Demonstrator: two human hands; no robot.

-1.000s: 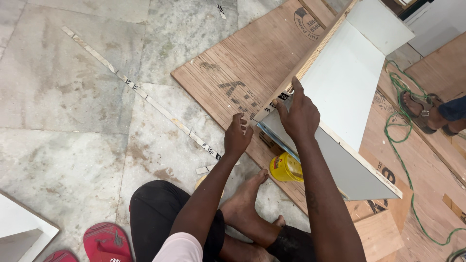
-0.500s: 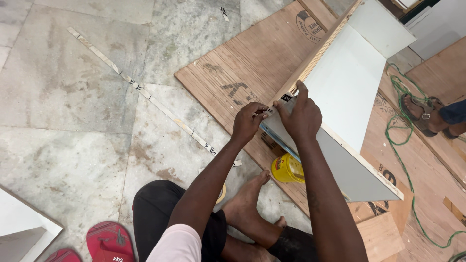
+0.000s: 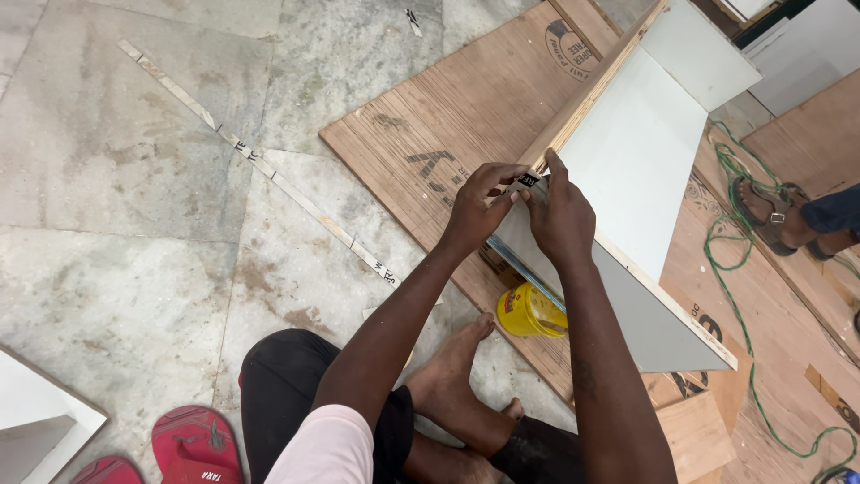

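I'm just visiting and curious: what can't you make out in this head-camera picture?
- Head view: what the left hand and right hand pinch at the white panel edge; fingers cover it.
- Yellow container: half hidden under the panel.
- Green cord: cut off at the frame's edge.

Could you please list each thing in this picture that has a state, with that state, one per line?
Left hand: pinching a narrow strip at the white board's edge.
Right hand: pressing the same strip.
Edge strip: held against the board's edge.
White board: propped tilted on the plywood sheet.
Plywood sheet: lying flat.
Yellow tub: on its side.
Green cord: loose, looping.
Red sandals: off, on floor.
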